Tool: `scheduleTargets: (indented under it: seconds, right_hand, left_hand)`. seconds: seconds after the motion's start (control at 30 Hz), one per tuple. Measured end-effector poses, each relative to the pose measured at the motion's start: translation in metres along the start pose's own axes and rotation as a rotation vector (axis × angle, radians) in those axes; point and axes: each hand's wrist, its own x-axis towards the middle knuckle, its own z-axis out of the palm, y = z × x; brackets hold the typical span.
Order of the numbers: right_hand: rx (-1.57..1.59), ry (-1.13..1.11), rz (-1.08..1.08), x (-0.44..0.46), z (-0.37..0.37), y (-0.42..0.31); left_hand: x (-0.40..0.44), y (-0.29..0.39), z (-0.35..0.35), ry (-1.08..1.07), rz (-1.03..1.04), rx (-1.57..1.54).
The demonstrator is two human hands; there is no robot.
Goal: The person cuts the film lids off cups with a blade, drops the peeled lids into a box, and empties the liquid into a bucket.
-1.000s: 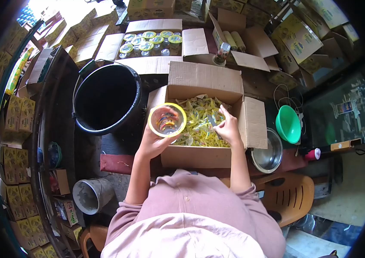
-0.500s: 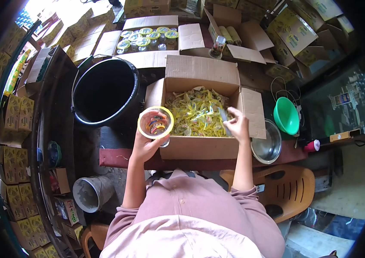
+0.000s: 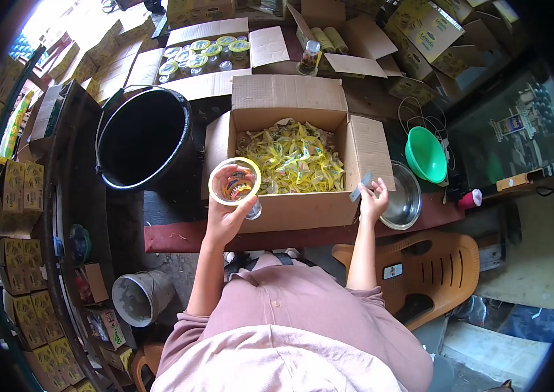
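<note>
My left hand (image 3: 226, 221) is wrapped round a clear cup (image 3: 235, 181) with a yellow rim, held in front of the near left corner of an open cardboard box (image 3: 290, 210). Yellow plastic scraps (image 3: 293, 157) fill much of that box. Off the box's near right corner, my right hand (image 3: 373, 201) pinches a small flat grey blade (image 3: 360, 187), beside a metal bowl (image 3: 402, 199).
A large black bucket (image 3: 143, 138) stands left of the box. Behind is a carton of lidded cups (image 3: 206, 53). A green bowl (image 3: 426, 155) and an orange chair (image 3: 430, 271) are on the right; a grey bucket (image 3: 138, 299) is lower left.
My right hand has moved right and out from over the box with the blade. My left hand, still holding the cup, is now nearer the box's front left corner. The view has shifted.
</note>
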Motion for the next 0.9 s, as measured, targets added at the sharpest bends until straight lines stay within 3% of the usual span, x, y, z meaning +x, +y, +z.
scheduleTargets:
  seconds: [0.3, 0.43, 0.5, 0.67, 0.9]
  right_hand:
    - [-0.120, 0.069, -0.172, 0.037, -0.007, 0.003]
    - [-0.186, -0.303, -0.059, 0.073, -0.005, -0.016]
    - [-0.283, -0.375, -0.164, 0.082, 0.003, -0.015]
    - [-0.406, -0.382, -0.191, 0.098, 0.011, -0.001]
    - [-0.770, -0.182, -0.575, 0.071, 0.018, -0.046]
  left_hand:
    - [-0.004, 0.001, -0.001, -0.037, -0.025, -0.010]
    - [-0.002, -0.002, -0.003, -0.031, -0.035, -0.001]
    - [-0.001, -0.002, 0.000, -0.037, -0.045, -0.014]
    - [0.003, -0.002, 0.004, -0.055, -0.048, -0.025]
    - [0.011, -0.003, 0.006, -0.056, -0.060, -0.040]
